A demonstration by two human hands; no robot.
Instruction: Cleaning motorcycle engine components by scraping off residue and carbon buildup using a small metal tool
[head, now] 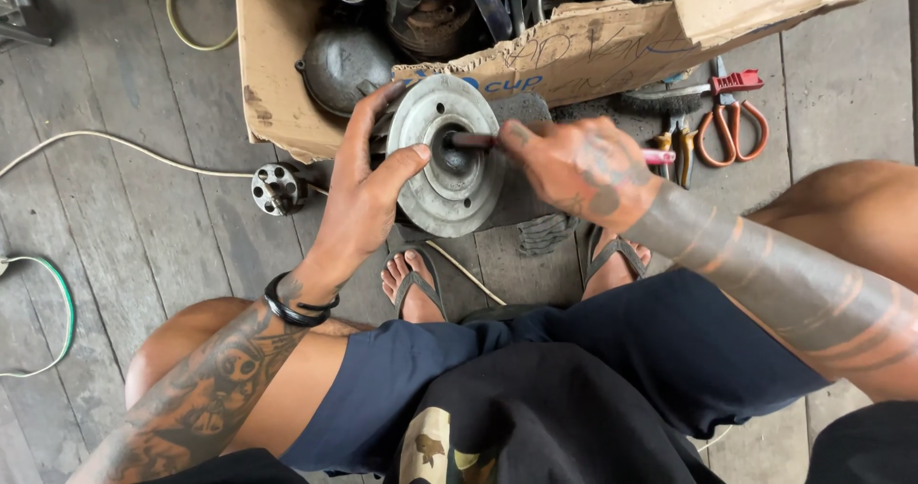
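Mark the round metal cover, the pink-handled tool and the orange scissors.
round metal cover (435,173), head view, left part of its face
pink-handled tool (658,157), head view, pink handle end
orange scissors (732,130), head view, where its loops meet

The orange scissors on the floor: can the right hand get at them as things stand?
Probably yes. The scissors lie uncovered on the floor just beyond the right hand, with nothing between. But that hand holds a pink-handled tool, so it is not free.

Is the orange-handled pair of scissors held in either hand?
No: the scissors lie on the floor planks beside the cardboard box, while the right hand holds a pink-handled tool and the left hand steadies the round metal cover.
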